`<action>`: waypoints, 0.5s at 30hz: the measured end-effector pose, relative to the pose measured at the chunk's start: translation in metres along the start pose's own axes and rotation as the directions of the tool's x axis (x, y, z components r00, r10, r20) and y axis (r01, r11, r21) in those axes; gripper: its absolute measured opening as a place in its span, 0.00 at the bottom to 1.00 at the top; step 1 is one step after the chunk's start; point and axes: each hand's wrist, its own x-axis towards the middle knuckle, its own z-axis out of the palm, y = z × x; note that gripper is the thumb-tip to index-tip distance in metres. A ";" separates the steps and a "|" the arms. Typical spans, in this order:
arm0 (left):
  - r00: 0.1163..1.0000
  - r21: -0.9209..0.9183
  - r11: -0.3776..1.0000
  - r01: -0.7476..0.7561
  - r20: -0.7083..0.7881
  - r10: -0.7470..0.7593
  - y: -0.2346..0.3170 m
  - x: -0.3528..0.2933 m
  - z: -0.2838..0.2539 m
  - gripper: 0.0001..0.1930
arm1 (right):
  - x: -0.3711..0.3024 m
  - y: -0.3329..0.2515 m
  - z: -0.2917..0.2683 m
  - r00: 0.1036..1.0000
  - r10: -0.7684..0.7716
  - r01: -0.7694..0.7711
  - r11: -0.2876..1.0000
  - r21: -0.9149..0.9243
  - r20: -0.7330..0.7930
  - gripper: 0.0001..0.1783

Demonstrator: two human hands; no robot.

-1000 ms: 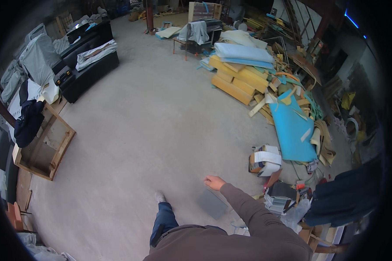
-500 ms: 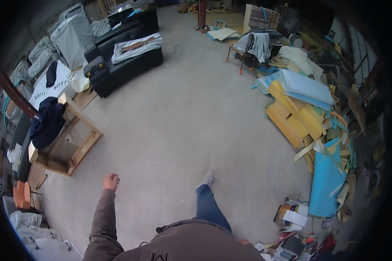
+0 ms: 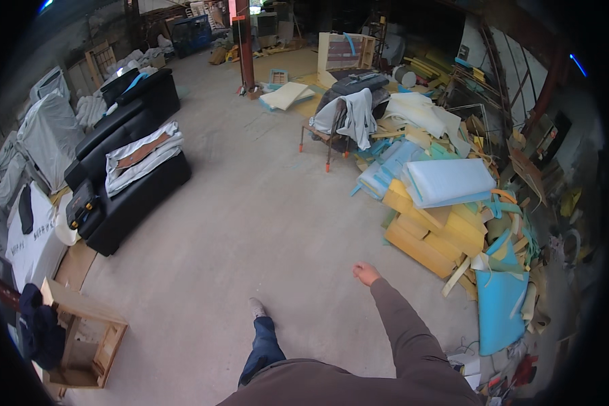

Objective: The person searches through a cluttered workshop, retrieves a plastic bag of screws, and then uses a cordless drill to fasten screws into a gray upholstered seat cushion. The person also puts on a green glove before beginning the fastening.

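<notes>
My right hand (image 3: 366,273) swings forward over the grey concrete floor, its arm in a brown sleeve. Its fingers are curled loosely together, and nothing shows in them. Closest to it, on its right, lies a pile of yellow foam blocks (image 3: 432,238), out of touch. My left hand is out of view. One foot in a light shoe (image 3: 258,308) is planted ahead of me on the left.
On the left stands a black sofa (image 3: 139,203) with folded white cloth on it, and nearer a wooden frame (image 3: 88,338) under dark clothing. A chair draped with grey cloth (image 3: 360,118), white-blue foam (image 3: 450,181) and a blue sheet (image 3: 501,311) line the right. A red post (image 3: 243,51) rises ahead.
My right arm has swung forward into view, and my left hand has left it. I have stepped on: the other foot is forward, and sofa and frame appear farther left and lower.
</notes>
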 end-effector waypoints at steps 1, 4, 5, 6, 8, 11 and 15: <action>1.000 0.007 1.000 0.004 0.007 -0.004 0.034 0.027 -0.020 0.19 | 0.033 -0.017 -0.001 0.998 0.007 -0.004 0.999 0.040 -0.061 0.18; 0.999 0.035 0.999 0.028 0.029 -0.029 0.151 0.116 -0.101 0.19 | 0.124 -0.055 0.009 0.985 0.075 -0.052 0.987 0.152 -0.155 0.18; 0.999 0.057 0.998 0.030 0.016 -0.031 0.197 0.147 -0.137 0.18 | 0.136 -0.055 0.023 0.986 0.117 -0.095 0.980 0.175 -0.119 0.17; 0.999 0.140 0.990 -0.018 -0.047 0.025 0.245 0.174 -0.172 0.18 | 0.141 -0.050 0.037 0.972 0.218 -0.203 0.966 0.159 -0.084 0.17; 0.933 0.072 0.978 -0.194 -0.296 0.207 0.357 0.216 -0.238 0.16 | 0.147 -0.038 0.061 0.935 0.319 -0.338 0.934 0.116 0.155 0.15; 0.769 0.153 0.861 -0.486 -0.393 0.504 0.560 0.258 -0.339 0.11 | 0.141 -0.010 0.109 0.811 0.519 -0.558 0.825 0.089 0.270 0.16; 0.531 0.163 0.625 -0.764 -0.391 0.752 0.784 0.286 -0.406 0.12 | 0.181 0.036 0.127 0.755 0.386 -0.383 0.916 -0.122 0.529 0.18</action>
